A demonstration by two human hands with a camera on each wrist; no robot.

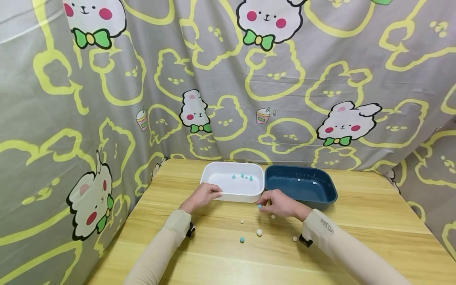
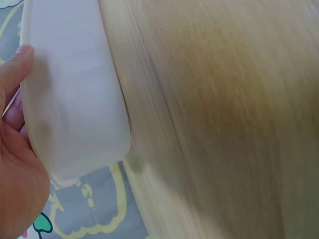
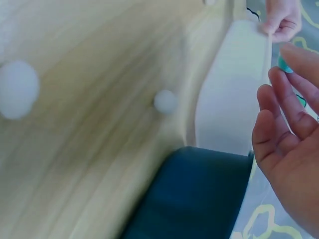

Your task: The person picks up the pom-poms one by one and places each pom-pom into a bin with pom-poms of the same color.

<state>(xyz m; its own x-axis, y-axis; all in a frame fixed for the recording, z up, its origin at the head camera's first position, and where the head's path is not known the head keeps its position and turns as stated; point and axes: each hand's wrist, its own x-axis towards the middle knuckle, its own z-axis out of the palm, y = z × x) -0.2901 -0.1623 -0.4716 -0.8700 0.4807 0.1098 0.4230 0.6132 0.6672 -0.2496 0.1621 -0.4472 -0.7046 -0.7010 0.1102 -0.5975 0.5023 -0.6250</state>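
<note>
At the near left of a white plastic basin, my left hand grips the rim. In the left wrist view the thumb lies against the outer wall, the other fingers partly hidden behind the rim. My right hand pinches a small light-blue ball between thumb and fingertips, just in front of the white basin's near right corner. Several light-blue balls lie inside that basin. To its right stands a dark blue basin with a few small white balls in it.
On the wooden table in front of the basins lie a light-blue ball, a larger white ball and several smaller white balls, one near the right wrist. A patterned curtain hangs behind and at the left.
</note>
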